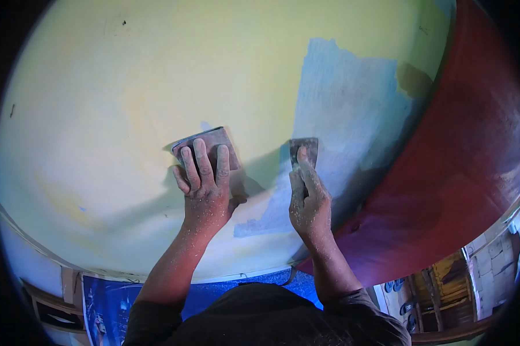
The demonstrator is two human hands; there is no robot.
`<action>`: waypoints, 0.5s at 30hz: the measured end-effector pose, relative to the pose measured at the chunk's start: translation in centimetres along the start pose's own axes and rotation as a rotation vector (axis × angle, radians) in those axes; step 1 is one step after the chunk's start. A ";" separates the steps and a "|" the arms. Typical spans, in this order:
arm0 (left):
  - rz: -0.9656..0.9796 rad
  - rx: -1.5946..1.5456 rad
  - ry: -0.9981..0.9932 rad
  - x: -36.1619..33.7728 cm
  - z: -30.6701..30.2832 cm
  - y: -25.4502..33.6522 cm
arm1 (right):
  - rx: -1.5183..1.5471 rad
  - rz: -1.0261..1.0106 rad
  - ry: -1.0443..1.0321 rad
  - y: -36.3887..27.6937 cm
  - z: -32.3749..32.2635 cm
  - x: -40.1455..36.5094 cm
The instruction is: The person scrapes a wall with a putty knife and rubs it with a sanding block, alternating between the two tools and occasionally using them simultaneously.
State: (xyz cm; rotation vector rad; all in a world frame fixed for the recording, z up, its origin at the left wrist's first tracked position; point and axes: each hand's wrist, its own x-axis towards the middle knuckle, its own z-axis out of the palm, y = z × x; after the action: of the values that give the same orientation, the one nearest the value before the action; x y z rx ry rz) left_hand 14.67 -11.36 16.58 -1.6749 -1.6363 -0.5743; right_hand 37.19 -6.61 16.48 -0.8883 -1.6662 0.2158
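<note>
My left hand (204, 179) presses a brownish sheet of sandpaper (216, 138) against a pale yellow curved panel (173, 75). Its fingers lie spread across the sheet, and the thumb shows low on the right side. To the right, my right hand (312, 202) grips a small dark rectangular scraper (310, 143), index finger stretched along its face. The scraper sits at the left edge of a bluish-grey patch (346, 104) on the panel. Pale dust speckles both hands and forearms.
A dark red curved surface (438, 190) borders the panel on the right. Blue sheeting (113, 300) hangs below it. At lower right, sandals (407, 308) lie on the floor near wooden boards (450, 277). A wooden shelf (52, 303) stands at lower left.
</note>
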 end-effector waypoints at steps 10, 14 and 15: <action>-0.005 -0.008 -0.018 -0.1 0.0 0.0 | -0.012 0.039 -0.026 -0.6 -0.1 0.9; -0.010 -0.018 -0.024 0.0 0.0 -0.1 | -0.026 0.018 -0.017 -0.3 0.0 0.7; -0.007 0.007 -0.022 -0.2 0.4 -0.2 | -0.027 0.022 -0.022 -0.2 0.1 0.6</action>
State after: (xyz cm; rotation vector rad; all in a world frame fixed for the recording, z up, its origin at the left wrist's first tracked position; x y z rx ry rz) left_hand 14.41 -11.20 16.25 -1.6761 -1.6586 -0.5552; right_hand 37.02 -6.34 17.05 -0.9283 -1.6836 0.2189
